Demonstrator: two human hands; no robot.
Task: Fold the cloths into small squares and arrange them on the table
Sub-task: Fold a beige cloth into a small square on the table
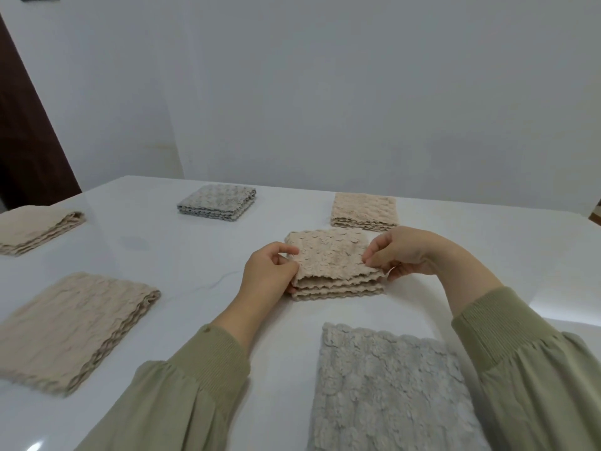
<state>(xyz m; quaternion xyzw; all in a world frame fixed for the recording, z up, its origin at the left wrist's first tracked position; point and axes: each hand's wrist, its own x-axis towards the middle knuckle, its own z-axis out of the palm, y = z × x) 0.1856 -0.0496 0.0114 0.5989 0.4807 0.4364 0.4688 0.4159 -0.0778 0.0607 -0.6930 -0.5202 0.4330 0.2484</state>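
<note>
A beige textured cloth (331, 258), folded into a small thick square, lies at the middle of the white table (195, 255). My left hand (268, 270) pinches its left edge and my right hand (400, 252) pinches its right edge near the front corner. Behind it rests a folded beige square (364, 209), and a folded grey square (217, 202) sits at the back centre. A larger grey cloth (387, 388) lies flat close to me on the right. Two bigger folded beige cloths lie on the left, one near (71, 327) and one far (35, 227).
A pale wall rises just behind the table's far edge. A dark brown door or panel (29, 141) stands at the far left. My green sleeves cover the near table edge.
</note>
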